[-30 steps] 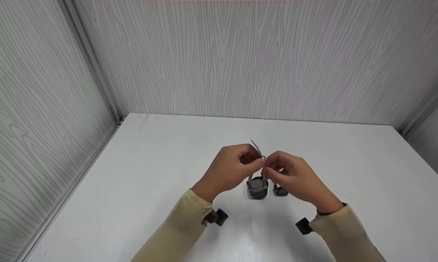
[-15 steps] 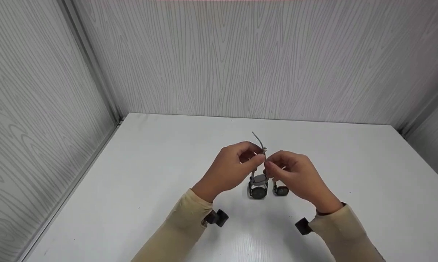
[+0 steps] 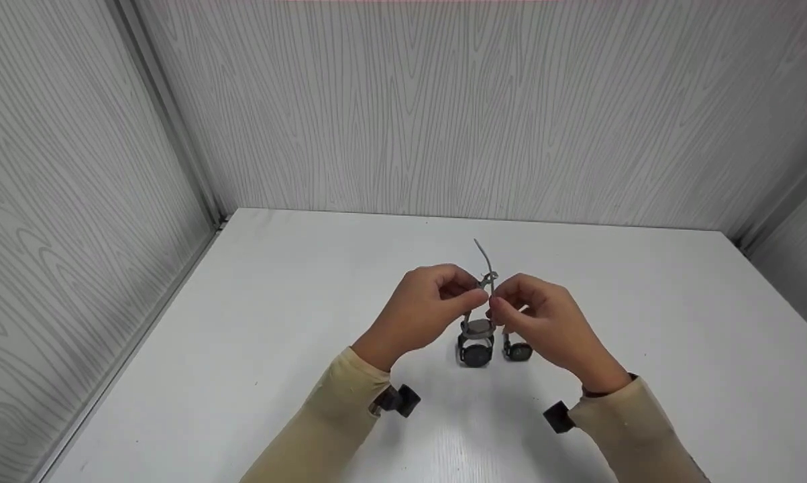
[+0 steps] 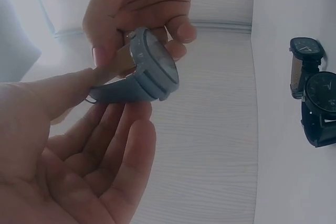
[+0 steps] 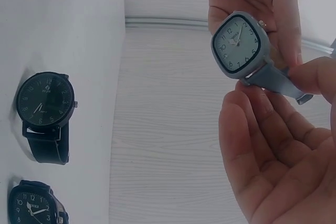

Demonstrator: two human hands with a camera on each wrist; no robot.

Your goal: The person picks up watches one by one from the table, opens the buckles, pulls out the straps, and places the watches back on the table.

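Both hands hold a grey-blue wristwatch (image 5: pixel 239 45) with a squarish pale dial, up above the table. My left hand (image 3: pixel 426 305) pinches one strap part between thumb and fingers, close to the metal buckle (image 3: pixel 489 276). With thumb and forefinger, my right hand (image 3: pixel 541 315) pinches the other strap part (image 5: pixel 273 78). That strap's free end (image 3: pixel 483 253) sticks up past the buckle. The watch case (image 4: pixel 155 64) hangs below the fingertips, its dial facing away from the person. In the head view the fingers hide part of the strap.
Two more watches stand on the white table (image 3: pixel 276 288) below the hands: a round black one (image 5: pixel 46 98) and a smaller dark one with a squarish case (image 5: pixel 32 205). Wood-grain panels (image 3: pixel 403 107) border the table at the back and sides.
The held watch has risen a little, uncovering more of the round black watch. Its strap end has moved up, then right, and the buckle shows more clearly between the fingertips.
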